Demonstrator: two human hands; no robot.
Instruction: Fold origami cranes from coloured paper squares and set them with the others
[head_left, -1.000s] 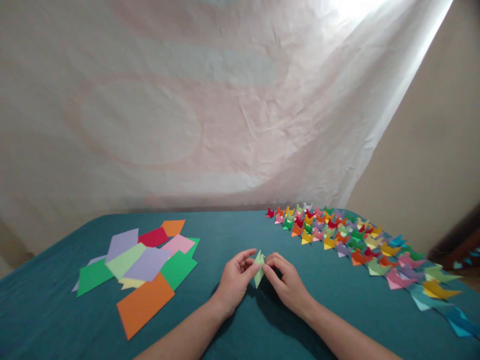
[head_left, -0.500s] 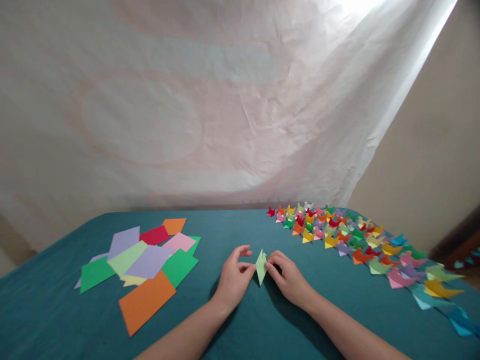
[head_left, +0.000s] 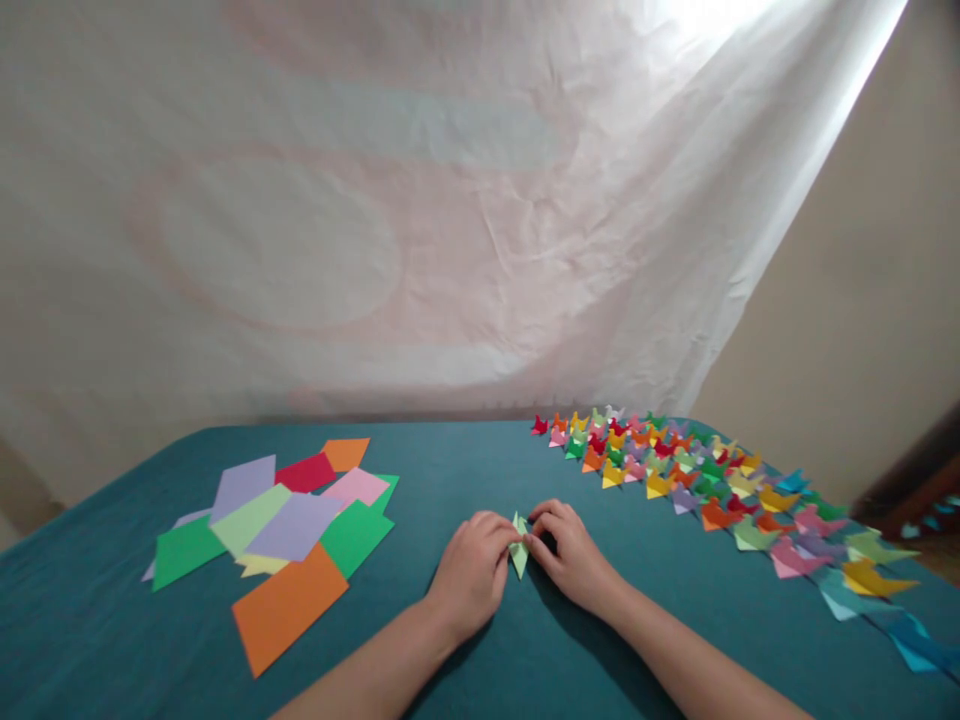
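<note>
A small light-green piece of folded paper [head_left: 519, 563], a narrow diamond with pointed ends, is between my hands at the front middle of the table. My left hand [head_left: 471, 568] closes on its left edge, fingers bent over the upper part and thumb tucked underneath. From the other side my right hand [head_left: 571, 556] pinches the right edge between thumb and curled fingers. The fingertips cover part of the folds.
Loose coloured paper sheets lie overlapping on the left, an orange sheet [head_left: 290, 610] nearest me. Rows of small folded paper birds [head_left: 658, 485] stand along the right side of the teal tablecloth [head_left: 450, 460]. Behind the table hangs a pale cloth [head_left: 450, 250].
My left hand's raised fingers have come down over the folded paper. The paper's upper part is now more covered, and my right hand still pinches its edge.
</note>
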